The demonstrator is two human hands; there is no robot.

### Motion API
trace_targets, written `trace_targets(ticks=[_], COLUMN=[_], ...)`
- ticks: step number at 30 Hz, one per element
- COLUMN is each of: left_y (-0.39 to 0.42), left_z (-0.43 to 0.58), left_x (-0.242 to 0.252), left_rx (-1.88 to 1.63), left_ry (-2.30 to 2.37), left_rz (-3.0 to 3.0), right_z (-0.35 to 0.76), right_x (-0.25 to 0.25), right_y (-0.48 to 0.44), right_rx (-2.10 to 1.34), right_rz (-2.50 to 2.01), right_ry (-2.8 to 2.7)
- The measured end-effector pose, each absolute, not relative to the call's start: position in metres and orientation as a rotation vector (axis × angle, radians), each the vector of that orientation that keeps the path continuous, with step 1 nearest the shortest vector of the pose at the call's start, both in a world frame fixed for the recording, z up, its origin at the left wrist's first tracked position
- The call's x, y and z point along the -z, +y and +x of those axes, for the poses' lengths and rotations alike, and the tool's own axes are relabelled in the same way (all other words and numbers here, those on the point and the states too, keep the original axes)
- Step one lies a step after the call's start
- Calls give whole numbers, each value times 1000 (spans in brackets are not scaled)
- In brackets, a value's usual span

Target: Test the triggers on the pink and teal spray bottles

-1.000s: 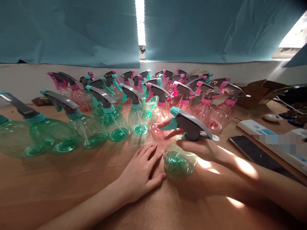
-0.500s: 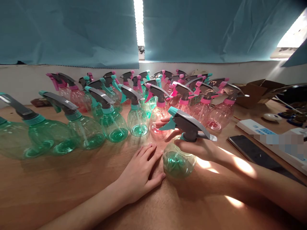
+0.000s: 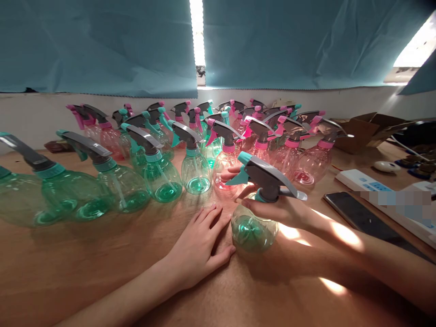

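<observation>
Bottle (image 3: pixel 254 234), green and see-through, sits just right of centre in my head view, with the table (image 3: pixel 85 272) below it; its top leans to the right, and I cannot tell whether its base touches the wood. I have the right hand (image 3: pixel 286 211) round its neck, thumb across the near side just under the collar (image 3: pixel 261 197), fingers reaching past the far side and slightly apart. How firmly it grips I can't tell from here. Above that hand, the grey head (image 3: pixel 269 178) points its turquoise nozzle (image 3: pixel 245 157) up and left, the trigger (image 3: pixel 239 178) hanging beneath.

My left hand (image 3: pixel 204 238) lies palm down on the table, fingers loosely spread, thumb tip close beside the bottle.

Beyond both hands I see green bottles (image 3: pixel 163 181) on the left and pink bottles (image 3: pixel 308 165) on the right, with more crowded behind. One pink bottle (image 3: pixel 227 164) is directly behind the right fingertips; whether they touch, I can't tell. Right of the right forearm lie the phone (image 3: pixel 354 213), the strip (image 3: pixel 361 179) and the mouse (image 3: pixel 386 167), with the box (image 3: pixel 369 129) behind.
</observation>
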State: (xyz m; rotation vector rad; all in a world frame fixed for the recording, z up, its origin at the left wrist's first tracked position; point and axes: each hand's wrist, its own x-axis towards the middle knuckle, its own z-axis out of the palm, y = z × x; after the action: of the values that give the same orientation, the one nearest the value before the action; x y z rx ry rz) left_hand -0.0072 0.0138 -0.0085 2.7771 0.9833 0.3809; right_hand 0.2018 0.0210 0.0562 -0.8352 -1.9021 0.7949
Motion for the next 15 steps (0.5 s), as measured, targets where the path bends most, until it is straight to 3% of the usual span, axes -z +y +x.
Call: trace_targets(ticks=[15], left_y=[14], left_z=[-8], left_x=[9], left_rx=[-377], left_ry=[991], left_rz=[2783], right_z=[211], right_x=[-53], right_y=[24], right_rx=[-864], right_rz=[-795], right_ry=[-1930])
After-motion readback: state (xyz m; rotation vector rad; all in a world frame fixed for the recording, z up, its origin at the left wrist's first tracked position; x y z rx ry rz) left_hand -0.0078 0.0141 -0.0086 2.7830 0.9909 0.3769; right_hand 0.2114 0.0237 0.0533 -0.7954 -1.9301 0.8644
